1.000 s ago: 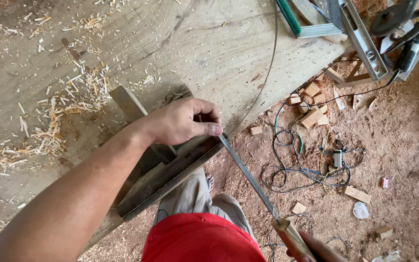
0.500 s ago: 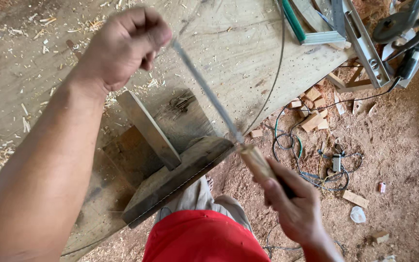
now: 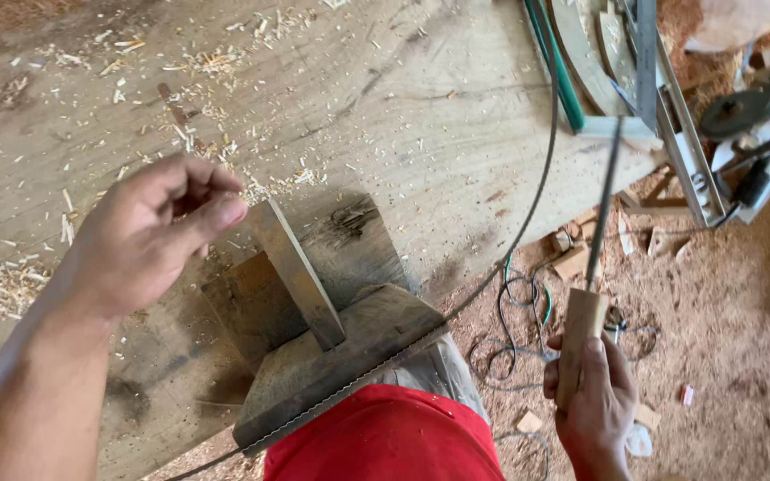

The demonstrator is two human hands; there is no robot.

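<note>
My right hand (image 3: 595,403) grips the wooden handle of a long thin metal file (image 3: 601,214), which points up and away, off the bench. My left hand (image 3: 153,233) hovers with curled fingers over the workbench, holding nothing, just left of an upright wooden slat (image 3: 296,270). The slat stands on a dark wooden block (image 3: 349,343) at the bench's near edge. A toothed band-saw blade (image 3: 358,379) runs along the block's front edge and curves away up the bench.
The wooden workbench (image 3: 385,116) is strewn with shavings. Green and metal straight tools (image 3: 581,80) lie at its far right. On the sawdust floor are wood offcuts (image 3: 572,258), tangled cables (image 3: 514,330) and a power tool (image 3: 759,169). My red shorts show below.
My left hand let go of the file's tip and dropped toward the slat. My right hand swung the file away to the right, clear of the blade.
</note>
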